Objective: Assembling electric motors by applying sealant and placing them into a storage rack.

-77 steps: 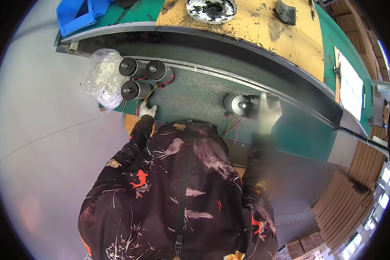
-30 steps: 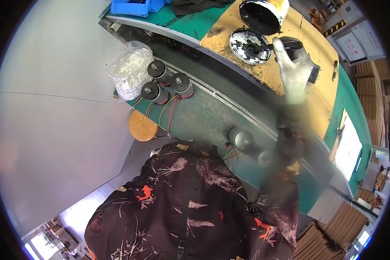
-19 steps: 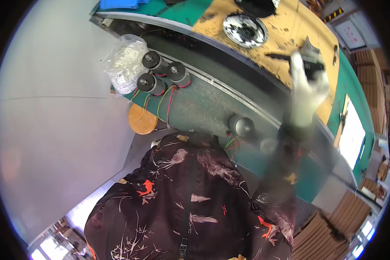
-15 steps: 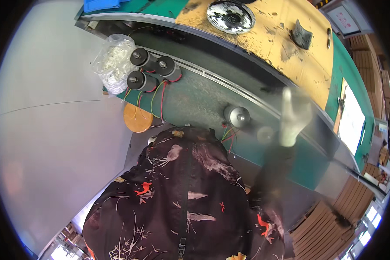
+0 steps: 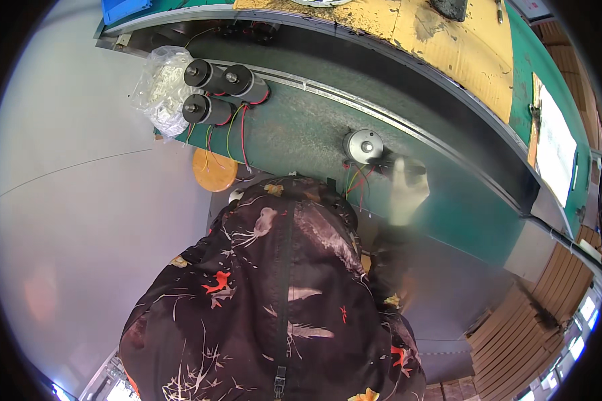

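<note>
Now the right hand (image 5: 405, 190), gloved and blurred, sits just beside the small round motor (image 5: 362, 145) on the green desk (image 5: 294, 134); whether it's grasping anything I cannot tell. Left hand is out of view. That motor looks dense, rigid, smooth metal: best gripped around the casing, never by its thin wires (image 5: 354, 179).

dark patterned jacket (image 5: 281, 301) (front zip), pale glove (image 5: 403, 194)

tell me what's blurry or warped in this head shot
Head view: the gloved right hand is motion-smeared beside the sharp silver motor; the bench edge bows from fisheye distortion; black vignette rings the frame; three black motors stay crisp.
</note>
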A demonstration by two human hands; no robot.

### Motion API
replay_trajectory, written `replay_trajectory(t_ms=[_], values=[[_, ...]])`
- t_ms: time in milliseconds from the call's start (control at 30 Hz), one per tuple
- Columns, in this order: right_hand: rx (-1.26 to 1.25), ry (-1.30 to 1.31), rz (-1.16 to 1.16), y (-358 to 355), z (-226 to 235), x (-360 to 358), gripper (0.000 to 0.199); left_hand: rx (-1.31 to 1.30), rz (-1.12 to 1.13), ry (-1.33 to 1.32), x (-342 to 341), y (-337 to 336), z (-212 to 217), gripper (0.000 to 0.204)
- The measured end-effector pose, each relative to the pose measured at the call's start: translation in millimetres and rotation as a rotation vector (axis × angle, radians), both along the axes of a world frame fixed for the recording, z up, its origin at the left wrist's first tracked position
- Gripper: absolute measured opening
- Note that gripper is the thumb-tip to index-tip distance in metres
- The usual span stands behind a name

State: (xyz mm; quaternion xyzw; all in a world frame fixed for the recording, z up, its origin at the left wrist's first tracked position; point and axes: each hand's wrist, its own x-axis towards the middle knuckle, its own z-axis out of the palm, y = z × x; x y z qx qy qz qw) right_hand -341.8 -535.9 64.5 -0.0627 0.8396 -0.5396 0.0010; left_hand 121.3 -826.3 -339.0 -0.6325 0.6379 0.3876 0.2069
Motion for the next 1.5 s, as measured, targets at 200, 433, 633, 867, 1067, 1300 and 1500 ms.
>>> replay_trajectory(t_ms=[200, 433, 633, 867, 1067, 1300, 1500], values=[[-0.019, 0.005, 0.001, 1.0, -9.4, 1.3, 0.016, -0.021, -0.011, 0.000, -1.0, -1.5, -5.7, 0.058], [-0.011, -0.015, 0.047, -5.0, -17.2, 1.2, 0.018, -0.137, -0.019, 0.047, -29.7, -8.4, 39.8, 0.054], [0.004, 0.030, 0.075, 5.4, -16.0, -5.1, 0.018, -0.193, -0.249, 0.278, -189.5, -13.8, 202.3, 0.045], [-0.216, -0.099, -0.138, 15.6, 8.7, 1.4, 0.023, -0.265, -0.821, 0.863, -359.6, 81.5, 340.7, 0.085], [-0.330, 0.023, -0.359, 13.2, 43.0, 1.0, 0.024, -0.539, -0.930, 0.746, -418.9, 134.6, 347.8, 0.080], [-0.333, 0.084, -0.229, 5.1, 46.4, 16.0, 0.026, -0.527, -0.636, 0.658, -371.3, 88.3, 347.7, 0.086], [-0.394, 0.023, -0.257, -4.5, 14.5, 38.0, 0.024, -0.733, -0.377, 0.512, -314.1, -10.7, 350.0, 0.083]])
